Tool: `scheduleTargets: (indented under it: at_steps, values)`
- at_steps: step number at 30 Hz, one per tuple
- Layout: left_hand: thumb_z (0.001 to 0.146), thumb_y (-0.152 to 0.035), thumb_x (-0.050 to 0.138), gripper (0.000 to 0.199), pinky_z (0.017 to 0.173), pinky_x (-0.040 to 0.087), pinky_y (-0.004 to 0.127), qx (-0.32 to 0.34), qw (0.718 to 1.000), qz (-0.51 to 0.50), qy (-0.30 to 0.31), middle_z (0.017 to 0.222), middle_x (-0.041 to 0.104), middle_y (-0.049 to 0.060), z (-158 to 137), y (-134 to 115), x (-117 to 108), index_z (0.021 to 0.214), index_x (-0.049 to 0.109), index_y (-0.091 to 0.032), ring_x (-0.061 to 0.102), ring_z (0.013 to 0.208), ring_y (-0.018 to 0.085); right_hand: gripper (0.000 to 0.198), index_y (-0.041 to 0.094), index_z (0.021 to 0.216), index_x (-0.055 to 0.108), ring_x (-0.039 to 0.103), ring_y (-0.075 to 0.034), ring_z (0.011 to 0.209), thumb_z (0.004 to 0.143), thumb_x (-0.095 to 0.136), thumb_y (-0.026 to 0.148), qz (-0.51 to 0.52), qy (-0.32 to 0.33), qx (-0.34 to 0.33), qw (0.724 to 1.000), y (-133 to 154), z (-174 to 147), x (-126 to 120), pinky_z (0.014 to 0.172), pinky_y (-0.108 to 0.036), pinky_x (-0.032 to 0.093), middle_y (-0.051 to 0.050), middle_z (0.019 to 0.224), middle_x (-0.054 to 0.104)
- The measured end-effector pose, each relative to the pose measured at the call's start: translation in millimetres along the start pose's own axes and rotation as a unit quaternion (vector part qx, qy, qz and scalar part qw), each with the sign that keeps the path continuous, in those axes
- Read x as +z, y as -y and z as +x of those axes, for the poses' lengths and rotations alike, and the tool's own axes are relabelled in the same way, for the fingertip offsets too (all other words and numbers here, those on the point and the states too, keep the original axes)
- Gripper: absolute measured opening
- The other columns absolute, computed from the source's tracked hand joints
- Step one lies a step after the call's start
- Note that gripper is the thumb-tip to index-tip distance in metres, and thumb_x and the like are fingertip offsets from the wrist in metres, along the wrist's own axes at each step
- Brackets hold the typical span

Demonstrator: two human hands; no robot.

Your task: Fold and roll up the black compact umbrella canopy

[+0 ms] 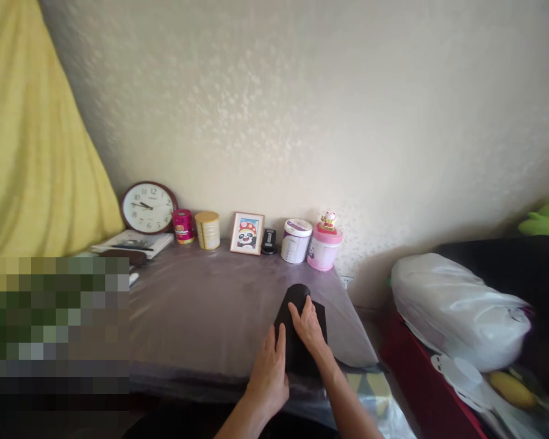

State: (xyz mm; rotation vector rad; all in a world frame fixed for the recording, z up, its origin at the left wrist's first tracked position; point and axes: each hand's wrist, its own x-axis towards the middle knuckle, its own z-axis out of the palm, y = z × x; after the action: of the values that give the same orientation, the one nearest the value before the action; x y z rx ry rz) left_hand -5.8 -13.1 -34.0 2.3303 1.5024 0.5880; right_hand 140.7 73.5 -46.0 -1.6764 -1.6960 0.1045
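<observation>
A black, soft-looking folded piece (297, 353), perhaps cloth or a pouch, lies near the front right of the table. Its exact kind I cannot make out. Its rounded top end stands slightly raised, and a flat black corner shows on the right. My left hand (269, 371) rests along its left edge with fingers stretched out and pointing away from me. Across its upper part lies my right hand (308, 324), fingers extended and spread over the surface. The lower end of the black piece is partly hidden between my forearms.
Along the wall on the covered table (201, 317) stand a clock (149, 208), a pink can (183, 227), a yellow-lidded tin (208, 231), a panda picture frame (247, 233), a small black object (269, 241) and two tubs (296, 242). Right of the table sits a white plastic bag (457, 311).
</observation>
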Motion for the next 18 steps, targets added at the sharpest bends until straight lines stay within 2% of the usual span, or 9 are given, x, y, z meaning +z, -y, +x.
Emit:
scheduleTargets:
  at_steps: [4, 6, 12, 15, 18]
  values:
    - [0.055, 0.003, 0.045, 0.09, 0.105, 0.034, 0.042, -0.022, 0.999, 0.018, 0.021, 0.144, 0.023, 0.024, -4, -9, -2, 0.139, 0.015, -0.004, 0.025, 0.133, 0.031, 0.068, 0.001, 0.133, 0.029, 0.051, -0.041, 0.111, 0.081, 0.047, 0.04, -0.019, -0.005, 0.104, 0.994, 16, 11, 17, 0.087, -0.055, 0.041, -0.035, 0.124, 0.045]
    - [0.053, 0.002, 0.047, 0.092, 0.104, 0.034, 0.043, -0.041, 0.998, 0.024, 0.04, 0.144, 0.021, 0.024, -5, -10, -3, 0.139, 0.015, -0.003, 0.025, 0.132, 0.032, 0.074, -0.002, 0.135, 0.024, 0.052, -0.044, 0.109, 0.079, 0.048, 0.04, -0.037, 0.003, 0.136, 0.99, 24, 12, 23, 0.082, -0.057, 0.041, -0.039, 0.127, 0.039]
    - [0.062, -0.01, 0.052, 0.082, 0.106, 0.032, 0.035, 0.0, 0.997, -0.039, 0.067, 0.142, 0.028, 0.023, -7, 9, -10, 0.137, 0.021, 0.0, 0.03, 0.131, 0.026, 0.072, 0.003, 0.138, 0.023, 0.055, -0.04, 0.106, 0.08, 0.045, 0.039, -0.071, 0.018, 0.148, 0.986, 32, 10, 23, 0.082, -0.053, 0.042, -0.037, 0.129, 0.038]
    - [0.066, -0.017, 0.052, 0.074, 0.106, 0.033, 0.037, 0.026, 0.994, -0.09, 0.053, 0.138, 0.038, 0.019, -11, 24, -12, 0.136, 0.028, -0.006, 0.037, 0.128, 0.025, 0.072, 0.004, 0.139, 0.022, 0.055, -0.038, 0.108, 0.082, 0.043, 0.041, -0.079, 0.04, 0.159, 0.983, 36, 10, 17, 0.086, -0.05, 0.041, -0.035, 0.131, 0.037]
    - [0.068, -0.022, 0.054, 0.066, 0.102, 0.038, 0.039, 0.017, 0.989, -0.142, 0.022, 0.128, 0.05, 0.018, -18, 34, -12, 0.131, 0.038, -0.01, 0.047, 0.119, 0.027, 0.07, 0.005, 0.14, 0.021, 0.053, -0.036, 0.11, 0.083, 0.042, 0.04, -0.087, 0.054, 0.179, 0.979, 45, 11, 11, 0.087, -0.047, 0.04, -0.032, 0.133, 0.036]
